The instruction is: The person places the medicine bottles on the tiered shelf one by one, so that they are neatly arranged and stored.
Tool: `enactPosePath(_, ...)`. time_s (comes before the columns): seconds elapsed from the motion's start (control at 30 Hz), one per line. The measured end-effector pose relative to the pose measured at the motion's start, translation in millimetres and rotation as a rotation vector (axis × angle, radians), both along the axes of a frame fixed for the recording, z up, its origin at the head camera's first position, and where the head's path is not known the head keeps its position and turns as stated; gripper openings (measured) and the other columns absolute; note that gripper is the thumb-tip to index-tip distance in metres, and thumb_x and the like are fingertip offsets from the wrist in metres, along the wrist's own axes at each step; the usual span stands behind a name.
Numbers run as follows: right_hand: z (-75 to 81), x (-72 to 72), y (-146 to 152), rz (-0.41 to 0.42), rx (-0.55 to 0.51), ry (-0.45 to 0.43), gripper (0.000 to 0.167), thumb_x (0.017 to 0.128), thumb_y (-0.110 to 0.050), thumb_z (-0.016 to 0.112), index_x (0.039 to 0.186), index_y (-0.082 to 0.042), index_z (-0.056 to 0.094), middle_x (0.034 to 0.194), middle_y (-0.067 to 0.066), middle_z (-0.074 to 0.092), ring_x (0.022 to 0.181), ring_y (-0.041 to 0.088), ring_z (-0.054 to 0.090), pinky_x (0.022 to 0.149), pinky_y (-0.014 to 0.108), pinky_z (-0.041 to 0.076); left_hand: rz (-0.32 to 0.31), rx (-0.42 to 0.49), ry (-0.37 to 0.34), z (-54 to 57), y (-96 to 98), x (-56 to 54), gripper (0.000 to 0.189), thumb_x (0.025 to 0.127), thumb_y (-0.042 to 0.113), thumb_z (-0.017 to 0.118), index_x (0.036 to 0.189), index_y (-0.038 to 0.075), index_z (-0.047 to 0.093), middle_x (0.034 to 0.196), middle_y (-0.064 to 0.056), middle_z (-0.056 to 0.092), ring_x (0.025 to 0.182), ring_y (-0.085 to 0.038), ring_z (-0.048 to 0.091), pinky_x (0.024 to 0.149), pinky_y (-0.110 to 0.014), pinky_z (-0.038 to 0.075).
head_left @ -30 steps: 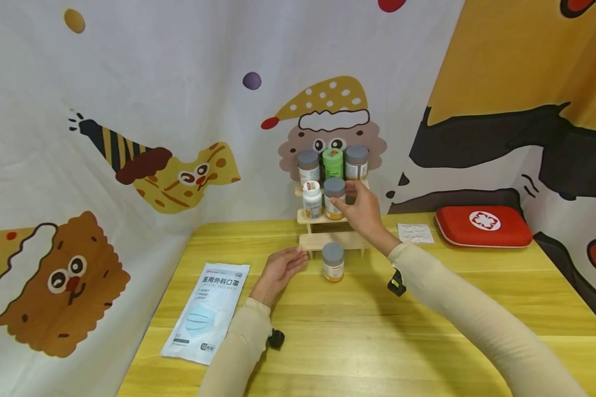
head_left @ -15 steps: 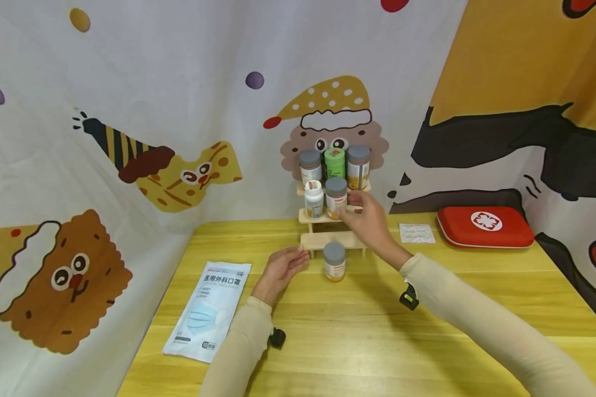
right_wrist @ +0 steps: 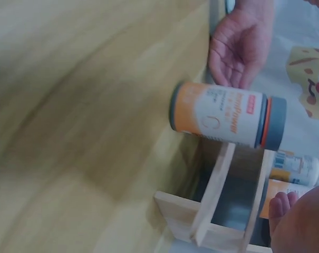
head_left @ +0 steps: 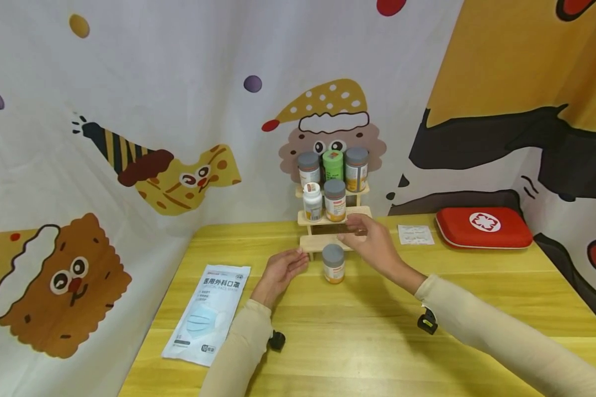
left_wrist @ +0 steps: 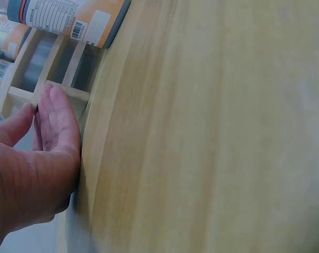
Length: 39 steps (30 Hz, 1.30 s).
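Note:
A three-step wooden rack (head_left: 323,241) stands against the cloth backdrop. My left hand (head_left: 280,270) is at its left end, fingers nearly straight, fingertips at the end of the lowest step. In front of the right part of the rack, my right hand (head_left: 374,245) holds nothing, with thumb and fingers apart. Just above it, a grey-lidded pill bottle (head_left: 335,201) stands upright on the middle step beside a small white bottle (head_left: 313,202). The top step bears a green bottle (head_left: 333,164) between two grey-lidded ones. Another grey-lidded bottle (right_wrist: 222,113) stands on the table before the lowest step.
At the left of the wooden table (head_left: 328,342) lies a face mask packet (head_left: 206,314). A red first-aid case (head_left: 484,227) is at the back right, with a small printed paper (head_left: 415,235) beside it. The cartoon-printed cloth (head_left: 189,82) hangs close behind the rack.
My right hand has let go of the grey-lidded bottle on the middle step and drawn back down and to the right. The left hand has stayed at the rack's left end.

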State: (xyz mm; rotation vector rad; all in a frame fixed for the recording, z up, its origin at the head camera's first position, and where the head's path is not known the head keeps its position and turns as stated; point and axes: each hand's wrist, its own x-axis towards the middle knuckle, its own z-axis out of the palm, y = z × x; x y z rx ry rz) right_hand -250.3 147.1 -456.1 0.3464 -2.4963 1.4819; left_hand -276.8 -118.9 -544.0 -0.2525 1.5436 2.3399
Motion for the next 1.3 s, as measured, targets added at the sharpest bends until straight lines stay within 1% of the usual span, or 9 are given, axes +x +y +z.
enactPosePath(0.1, -6.5, 7.0, -1, 0.029, 0.004, 0.000, 0.056, 0.094, -0.029, 0.083, 0.140, -0.005, 0.061, 0.131, 0.013, 0.073, 0.120, 0.033, 0.070, 0.103, 0.050, 0.061, 0.001, 0.001, -0.004, -0.4, -0.3, -0.1, 0.039, 0.106, 0.008, 0.063, 0.140, -0.011, 0.057, 0.119, -0.018, 0.075, 0.110, -0.023, 0.075, 0.107, -0.039, 0.062)
enactPosePath(0.23, -15.9, 15.3, -3, 0.059, 0.033, -0.007, 0.054, 0.094, -0.031, 0.083, 0.138, -0.008, 0.062, 0.130, 0.012, 0.073, 0.117, 0.030, 0.071, 0.101, 0.049, 0.063, 0.001, 0.001, -0.008, 0.5, -0.7, 0.5, 0.039, 0.106, 0.008, 0.063, 0.140, -0.010, 0.056, 0.115, -0.014, 0.076, 0.110, -0.023, 0.075, 0.107, -0.038, 0.062)
enactPosePath(0.37, -22.2, 20.0, -5, 0.123, 0.048, -0.029, 0.060, 0.092, -0.030, 0.085, 0.141, -0.005, 0.059, 0.133, 0.015, 0.071, 0.120, 0.033, 0.070, 0.105, 0.054, 0.061, -0.001, -0.005, -0.003, 0.6, -1.3, 2.2, 0.039, 0.107, 0.008, 0.063, 0.140, -0.010, 0.056, 0.115, -0.014, 0.076, 0.110, -0.023, 0.075, 0.107, -0.039, 0.062)
enactPosePath(0.53, -27.5, 18.5, -5, 0.229, 0.067, -0.105, 0.072, 0.092, -0.030, 0.085, 0.151, -0.004, 0.052, 0.146, 0.018, 0.063, 0.132, 0.038, 0.063, 0.116, 0.059, 0.052, 0.009, 0.001, -0.005, -0.3, -2.1, 2.4, 0.040, 0.106, 0.008, 0.063, 0.141, -0.011, 0.056, 0.111, -0.012, 0.076, 0.109, -0.023, 0.076, 0.107, -0.039, 0.062)
enactPosePath(0.7, -32.5, 15.4, -5, 0.292, 0.090, -0.155, 0.074, 0.095, -0.030, 0.082, 0.155, -0.004, 0.047, 0.152, 0.018, 0.058, 0.138, 0.042, 0.059, 0.120, 0.062, 0.048, 0.009, 0.003, -0.004, -1.7, -2.0, 0.6, 0.041, 0.107, 0.009, 0.062, 0.141, -0.012, 0.055, 0.115, -0.015, 0.076, 0.110, -0.024, 0.076, 0.107, -0.039, 0.062)
enactPosePath(0.8, -33.0, 15.1, -5, 0.305, 0.084, -0.161, 0.072, 0.095, -0.026, 0.082, 0.155, -0.004, 0.047, 0.151, 0.019, 0.059, 0.137, 0.044, 0.059, 0.119, 0.062, 0.048, -0.005, 0.005, 0.003, -1.8, -1.0, -0.1, 0.042, 0.107, 0.009, 0.062, 0.143, -0.013, 0.054, 0.119, -0.018, 0.075, 0.112, -0.025, 0.075, 0.108, -0.040, 0.062)
enactPosePath(0.97, -33.1, 12.9, -6, 0.310, 0.061, -0.159, 0.069, 0.096, -0.021, 0.081, 0.154, -0.004, 0.049, 0.148, 0.019, 0.061, 0.136, 0.045, 0.060, 0.118, 0.062, 0.050, -0.005, 0.014, 0.006, -1.7, -1.7, -1.0, 0.043, 0.107, 0.008, 0.062, 0.143, -0.013, 0.053, 0.115, -0.016, 0.075, 0.112, -0.025, 0.075, 0.106, -0.038, 0.063)
enactPosePath(1.13, -36.4, 7.2, -5, 0.302, 0.069, -0.117, 0.064, 0.094, -0.022, 0.083, 0.149, -0.006, 0.055, 0.141, 0.014, 0.067, 0.128, 0.039, 0.066, 0.114, 0.060, 0.054, 0.003, -0.013, 0.019, -0.6, -2.1, -1.6, 0.043, 0.107, 0.008, 0.061, 0.143, -0.013, 0.053, 0.110, -0.011, 0.076, 0.110, -0.022, 0.075, 0.104, -0.035, 0.064)
enactPosePath(1.3, -42.0, 3.6, -2, 0.286, 0.067, -0.081, 0.057, 0.092, -0.022, 0.085, 0.142, -0.008, 0.061, 0.135, 0.010, 0.070, 0.123, 0.033, 0.069, 0.111, 0.057, 0.057, -0.013, -0.004, 0.022, 0.2, -1.0, -0.4, 0.044, 0.107, 0.008, 0.061, 0.144, -0.014, 0.051, 0.111, -0.011, 0.076, 0.108, -0.021, 0.076, 0.107, -0.037, 0.062)
